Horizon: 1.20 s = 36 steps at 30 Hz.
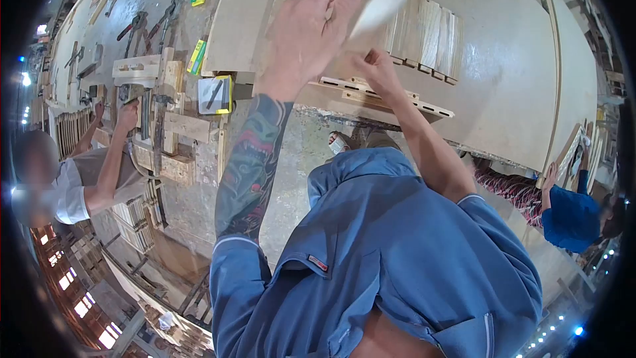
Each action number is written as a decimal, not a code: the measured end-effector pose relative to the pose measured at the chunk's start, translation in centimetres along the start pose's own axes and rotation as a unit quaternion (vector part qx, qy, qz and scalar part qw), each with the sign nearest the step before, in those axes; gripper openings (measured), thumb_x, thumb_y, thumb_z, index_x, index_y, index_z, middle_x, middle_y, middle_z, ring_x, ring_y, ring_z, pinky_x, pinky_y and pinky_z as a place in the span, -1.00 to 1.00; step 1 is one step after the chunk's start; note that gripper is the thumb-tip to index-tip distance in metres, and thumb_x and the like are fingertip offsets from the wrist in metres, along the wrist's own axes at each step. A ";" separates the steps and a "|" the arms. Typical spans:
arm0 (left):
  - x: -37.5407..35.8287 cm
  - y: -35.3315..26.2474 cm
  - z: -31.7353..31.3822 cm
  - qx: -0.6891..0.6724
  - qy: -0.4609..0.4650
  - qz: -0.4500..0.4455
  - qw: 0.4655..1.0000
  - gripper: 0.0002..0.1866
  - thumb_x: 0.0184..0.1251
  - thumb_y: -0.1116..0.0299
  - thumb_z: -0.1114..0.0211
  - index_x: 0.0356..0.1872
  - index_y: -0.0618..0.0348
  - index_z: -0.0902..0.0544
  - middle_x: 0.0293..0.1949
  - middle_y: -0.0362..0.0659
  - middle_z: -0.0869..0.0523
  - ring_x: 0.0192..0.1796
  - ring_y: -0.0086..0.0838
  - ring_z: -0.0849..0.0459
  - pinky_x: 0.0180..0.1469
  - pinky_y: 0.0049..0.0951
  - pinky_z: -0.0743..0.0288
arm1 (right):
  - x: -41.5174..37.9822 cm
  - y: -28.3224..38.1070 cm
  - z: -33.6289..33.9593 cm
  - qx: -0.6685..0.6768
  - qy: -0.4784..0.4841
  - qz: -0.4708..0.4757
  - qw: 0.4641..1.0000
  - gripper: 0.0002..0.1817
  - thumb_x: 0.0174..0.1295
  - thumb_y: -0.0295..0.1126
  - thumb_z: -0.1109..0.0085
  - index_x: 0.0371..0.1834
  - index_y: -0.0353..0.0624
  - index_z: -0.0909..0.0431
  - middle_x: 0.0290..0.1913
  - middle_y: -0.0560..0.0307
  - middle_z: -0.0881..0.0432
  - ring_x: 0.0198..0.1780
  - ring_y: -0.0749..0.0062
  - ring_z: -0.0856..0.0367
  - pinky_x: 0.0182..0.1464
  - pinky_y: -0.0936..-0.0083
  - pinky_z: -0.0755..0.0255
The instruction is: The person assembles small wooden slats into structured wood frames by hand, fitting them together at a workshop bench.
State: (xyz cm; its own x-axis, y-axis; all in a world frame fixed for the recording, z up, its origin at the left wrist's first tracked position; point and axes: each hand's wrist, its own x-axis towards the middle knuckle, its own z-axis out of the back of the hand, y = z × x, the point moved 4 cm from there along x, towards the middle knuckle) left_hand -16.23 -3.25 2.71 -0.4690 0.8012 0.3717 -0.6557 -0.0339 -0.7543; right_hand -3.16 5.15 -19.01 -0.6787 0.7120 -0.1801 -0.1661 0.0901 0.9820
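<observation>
A pale piece, blurred, is gripped in the left hand, which is raised over the left part of the surface, so that the piece is seen above its middle, left of a row of wooden slats. The right hand is held with curled fingers above the near edge, but whether its grip is closed on anything cannot be told. Below it, a slotted strip is laid along that edge, and a yellow-sided box is seen just beside the near left corner.
</observation>
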 end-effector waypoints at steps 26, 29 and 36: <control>-1.3 0.5 -2.8 0.145 0.223 -0.003 0.964 -0.41 0.44 -0.21 -0.13 0.12 0.10 -0.68 0.00 -0.02 -0.74 0.06 -0.10 -0.68 0.08 -0.16 -0.53 | -3.1 -2.6 -4.4 -0.331 0.141 0.198 0.912 -0.86 -0.02 -0.41 -0.31 -0.37 -0.14 -0.64 -0.33 -0.01 -0.70 -0.23 -0.06 -0.67 -0.23 0.12 -0.56; -1.7 1.1 -3.3 0.189 0.216 -0.009 0.958 -0.37 0.41 -0.27 -0.12 0.07 0.11 -0.70 -0.10 -0.03 -0.74 0.00 -0.11 -0.69 0.06 -0.14 -0.52 | -1.4 0.3 -1.3 -0.340 0.186 0.145 0.910 -0.82 0.06 -0.29 -0.28 -0.34 -0.14 -0.67 -0.27 -0.02 -0.72 -0.17 -0.05 -0.68 -0.10 0.05 -0.53; -1.9 -0.5 -2.5 0.347 0.182 -0.021 0.920 -0.30 0.27 -0.37 -0.21 -0.08 0.16 -0.77 -0.24 0.02 -0.78 -0.12 -0.07 -0.74 -0.03 -0.08 -0.57 | 6.4 -5.5 1.2 -0.563 -0.080 0.096 0.817 -0.37 0.31 -0.15 -0.11 0.44 -0.10 -0.29 0.45 -0.10 -0.35 0.46 -0.35 -0.19 0.49 -0.24 0.01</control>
State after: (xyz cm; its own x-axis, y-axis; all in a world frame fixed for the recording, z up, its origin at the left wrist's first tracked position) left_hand -13.54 -3.22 1.03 -0.2892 0.9529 0.0912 -0.9475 -0.2714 -0.1693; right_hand -5.74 10.08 -25.54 -0.6830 0.7271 0.0697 -0.6807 -0.6683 0.3000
